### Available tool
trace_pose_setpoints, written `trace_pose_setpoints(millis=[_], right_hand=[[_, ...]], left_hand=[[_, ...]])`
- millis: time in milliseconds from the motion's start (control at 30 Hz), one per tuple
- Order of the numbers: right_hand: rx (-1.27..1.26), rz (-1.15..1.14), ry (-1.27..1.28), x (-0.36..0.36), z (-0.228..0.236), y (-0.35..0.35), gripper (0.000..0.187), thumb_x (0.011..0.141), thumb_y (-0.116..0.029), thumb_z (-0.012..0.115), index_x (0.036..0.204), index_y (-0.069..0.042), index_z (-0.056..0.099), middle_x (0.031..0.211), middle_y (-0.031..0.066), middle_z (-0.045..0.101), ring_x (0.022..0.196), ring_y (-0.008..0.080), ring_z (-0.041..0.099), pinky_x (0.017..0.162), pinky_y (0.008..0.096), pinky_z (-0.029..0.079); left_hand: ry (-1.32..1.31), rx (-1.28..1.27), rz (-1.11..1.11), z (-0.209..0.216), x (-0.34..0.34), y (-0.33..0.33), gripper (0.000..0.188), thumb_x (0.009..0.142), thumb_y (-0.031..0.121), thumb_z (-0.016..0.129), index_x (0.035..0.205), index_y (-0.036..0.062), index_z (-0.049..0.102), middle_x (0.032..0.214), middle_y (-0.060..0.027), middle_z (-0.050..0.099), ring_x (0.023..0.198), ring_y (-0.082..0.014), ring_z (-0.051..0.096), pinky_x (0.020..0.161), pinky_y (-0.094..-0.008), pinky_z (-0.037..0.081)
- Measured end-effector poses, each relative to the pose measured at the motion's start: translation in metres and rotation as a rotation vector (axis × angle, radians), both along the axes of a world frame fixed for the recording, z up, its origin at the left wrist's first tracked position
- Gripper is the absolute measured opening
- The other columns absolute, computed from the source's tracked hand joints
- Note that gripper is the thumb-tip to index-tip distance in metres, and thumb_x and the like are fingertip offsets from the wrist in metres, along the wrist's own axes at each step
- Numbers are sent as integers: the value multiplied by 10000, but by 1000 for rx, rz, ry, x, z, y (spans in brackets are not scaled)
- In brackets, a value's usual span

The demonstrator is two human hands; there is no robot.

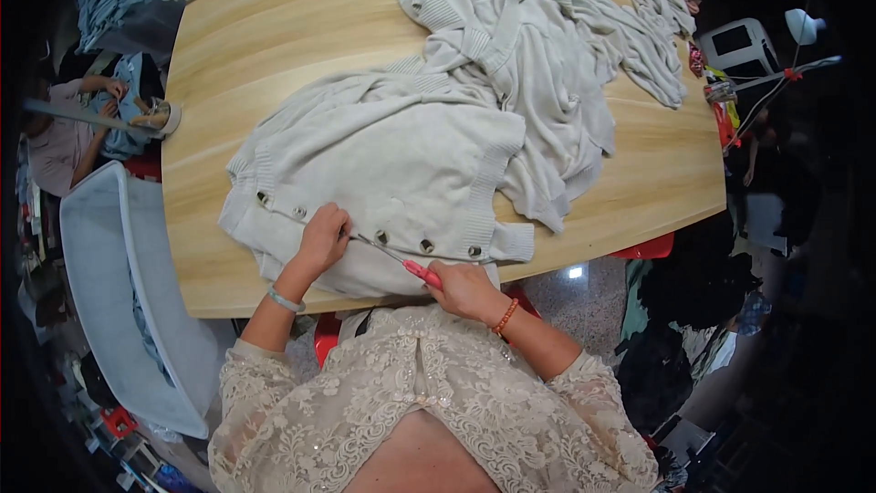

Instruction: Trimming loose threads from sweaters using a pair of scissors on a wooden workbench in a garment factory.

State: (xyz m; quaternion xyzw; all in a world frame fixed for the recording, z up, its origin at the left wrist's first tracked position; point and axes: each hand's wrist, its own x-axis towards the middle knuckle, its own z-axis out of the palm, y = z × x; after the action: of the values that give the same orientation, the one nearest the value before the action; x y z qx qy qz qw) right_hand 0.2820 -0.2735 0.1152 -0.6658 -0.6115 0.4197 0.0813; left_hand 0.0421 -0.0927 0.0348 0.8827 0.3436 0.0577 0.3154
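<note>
A pale grey knitted cardigan lies on the table in front of me, its dark buttons in a row along the near edge. My left hand is closed at that button edge, pinching the knit beside a button. In my right hand is a tool with a red handle and a thin metal shaft. The shaft points left, over the buttons, and its tip ends close to my left fingers. What exactly the tip touches is too small to tell.
More grey knitwear is heaped beyond the cardigan on the wooden table. A white plastic tub stands to the left. Two people sit at the far left and far right. A lamp on an arm and a clamp flank the right edge.
</note>
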Motion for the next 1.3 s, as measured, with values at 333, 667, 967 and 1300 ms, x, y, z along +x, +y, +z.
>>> trace_pose_setpoints(millis=[333,667,967,1300], right_hand=[[18,-95,3,43,2,-50,203,879,-241,619,993,-85,557,764,181,628,759,386,623,656,494,480],[3,-86,34,38,0,-59,195,881,-231,603,960,-58,556,778,198,628,785,393,623,686,505,485],[-73,-101,-122,78,7,-98,188,870,-229,601,964,-68,576,759,187,635,772,374,635,669,493,492],[-43,-285,-96,99,15,-128,214,884,-257,603,992,-74,575,802,202,623,793,385,617,683,502,497]], left_hand=[[-128,62,-7,7,57,-46,328,708,113,755,994,80,598,1012,-92,560,986,-309,537,818,-416,434],[-76,-147,-51,-1,56,-49,336,699,89,760,983,71,579,950,-106,553,867,-303,545,759,-410,444],[-121,-126,-98,-21,99,-84,366,709,106,749,1030,80,574,969,-122,550,936,-345,541,784,-432,445],[-344,-35,-217,4,154,-110,351,714,175,765,996,73,582,958,-111,555,901,-336,553,753,-426,443]])
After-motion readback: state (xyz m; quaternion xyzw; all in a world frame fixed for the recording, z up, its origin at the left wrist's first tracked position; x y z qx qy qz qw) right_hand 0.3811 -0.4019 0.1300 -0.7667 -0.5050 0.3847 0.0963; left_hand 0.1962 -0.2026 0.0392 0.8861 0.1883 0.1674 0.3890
